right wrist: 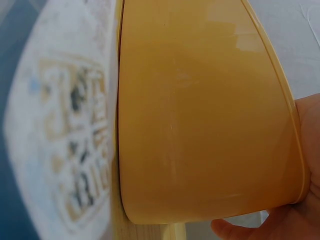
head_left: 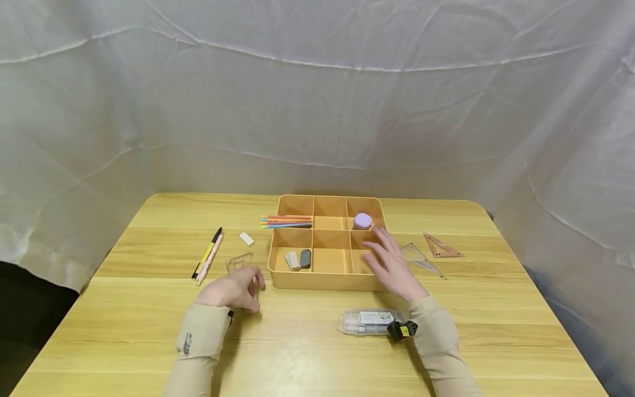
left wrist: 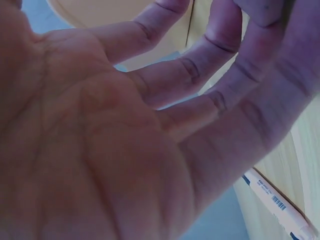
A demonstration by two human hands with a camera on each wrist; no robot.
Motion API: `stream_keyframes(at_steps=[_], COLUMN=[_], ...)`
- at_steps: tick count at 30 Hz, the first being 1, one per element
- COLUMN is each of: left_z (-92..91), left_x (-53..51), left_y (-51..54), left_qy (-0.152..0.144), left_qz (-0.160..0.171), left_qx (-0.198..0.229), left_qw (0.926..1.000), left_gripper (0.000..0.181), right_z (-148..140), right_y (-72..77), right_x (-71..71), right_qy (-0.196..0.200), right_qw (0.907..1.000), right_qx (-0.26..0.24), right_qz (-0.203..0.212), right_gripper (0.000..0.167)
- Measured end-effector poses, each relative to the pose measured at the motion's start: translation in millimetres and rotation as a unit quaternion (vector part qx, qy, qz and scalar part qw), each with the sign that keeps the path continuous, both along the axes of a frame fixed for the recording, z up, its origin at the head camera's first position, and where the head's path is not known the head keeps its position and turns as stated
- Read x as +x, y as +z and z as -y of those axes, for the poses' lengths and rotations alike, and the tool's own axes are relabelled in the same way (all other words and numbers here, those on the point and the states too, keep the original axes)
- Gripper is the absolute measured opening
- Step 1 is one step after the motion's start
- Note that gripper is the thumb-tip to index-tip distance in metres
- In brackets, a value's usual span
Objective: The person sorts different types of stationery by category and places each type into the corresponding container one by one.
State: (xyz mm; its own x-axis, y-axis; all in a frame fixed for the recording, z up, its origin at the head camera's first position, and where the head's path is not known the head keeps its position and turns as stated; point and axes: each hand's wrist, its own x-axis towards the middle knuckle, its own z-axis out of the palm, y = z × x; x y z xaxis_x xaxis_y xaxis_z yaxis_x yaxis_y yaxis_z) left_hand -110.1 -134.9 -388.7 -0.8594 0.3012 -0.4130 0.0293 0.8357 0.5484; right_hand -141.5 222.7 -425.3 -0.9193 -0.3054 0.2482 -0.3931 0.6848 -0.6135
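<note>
My left hand (head_left: 233,288) is low over the table with bent fingers, just left of an orange divided box (head_left: 327,282) and beside a clear set square (head_left: 240,261). Its thumb and index finger stand apart in the head view. A blunt greyish shape near the fingertips in the left wrist view is unclear. My right hand (head_left: 394,270) spreads its fingers over the box's front right compartment. In the right wrist view that hand (right wrist: 307,200) meets the box rim at a corner. The box holds several colored pencils (head_left: 286,221), white erasers (head_left: 292,261), a dark grey eraser (head_left: 305,258) and a lilac round item (head_left: 362,221).
A yellow-and-black pen (head_left: 208,251) and a pink pen (head_left: 210,257) lie at left, near a white eraser (head_left: 246,239). At right are a clear set square (head_left: 430,267) and a brown one (head_left: 441,249). A clear labelled plastic case (head_left: 369,322) lies in front of the box.
</note>
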Motion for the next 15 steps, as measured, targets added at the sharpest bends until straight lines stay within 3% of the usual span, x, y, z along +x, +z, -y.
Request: stream_keyframes(at_steps=[5, 15], left_z=[6.0, 13.7], left_x=[0.7, 0.2], left_y=[3.4, 6.8], left_qy=[-0.016, -0.057], left_qz=[-0.004, -0.017], left_qx=[0.049, 0.09], left_qw=[0.9987, 0.9941], left_gripper=[0.041, 0.041], right_z=[0, 0], right_y=[0.2, 0.8], right_x=[0.1, 0.4], right_qy=[0.0, 0.0], right_qw=[1.0, 1.0], right_qx=[0.002, 0.003], right_qz=[-0.003, 0.0], right_gripper=[0.037, 0.038])
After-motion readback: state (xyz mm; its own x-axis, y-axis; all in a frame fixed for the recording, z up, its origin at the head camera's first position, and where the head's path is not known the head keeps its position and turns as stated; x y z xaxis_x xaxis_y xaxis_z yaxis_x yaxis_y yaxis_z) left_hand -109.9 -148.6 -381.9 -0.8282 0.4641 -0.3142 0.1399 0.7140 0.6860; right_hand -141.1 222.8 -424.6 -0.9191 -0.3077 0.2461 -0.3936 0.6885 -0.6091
